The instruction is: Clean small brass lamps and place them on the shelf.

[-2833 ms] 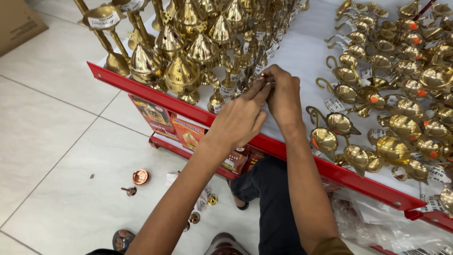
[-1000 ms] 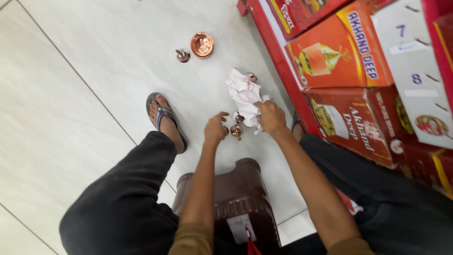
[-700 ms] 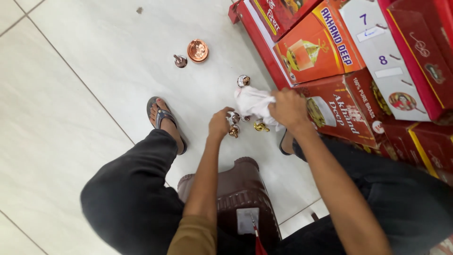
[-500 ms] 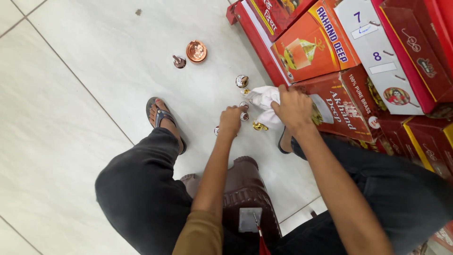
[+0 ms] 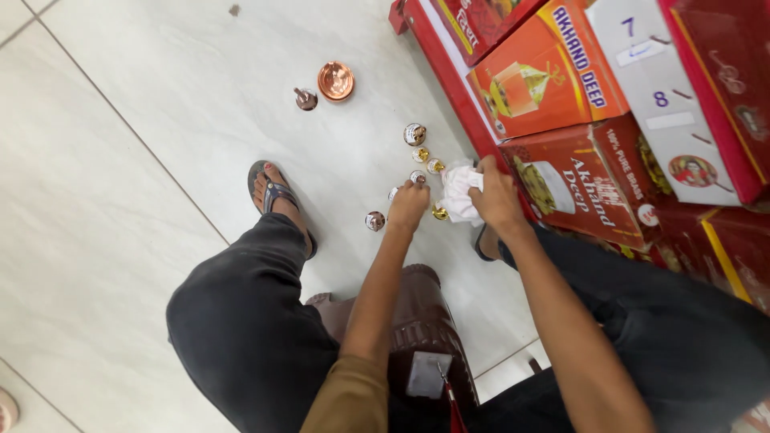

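Left hand [image 5: 407, 207]: fingers curled downward, fingertips pinching a small brass piece [image 5: 417, 177] resting on the tiled floor [image 5: 160, 120]. Piece too small to determine axis or orientation. Right hand [image 5: 497, 196]: clenched around a crumpled white cloth [image 5: 459, 191], just beside the red cartons [image 5: 577, 180]. Further brass pieces [image 5: 415, 135] lie near, along the floor.

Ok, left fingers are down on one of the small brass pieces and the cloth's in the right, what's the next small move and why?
Probably pinch that small brass piece and lift it to the white cloth. The left hand has its fingertips on the piece, the right hand holds the cloth bunched right beside it, and more small pieces lie loose on the floor tiles nearby.
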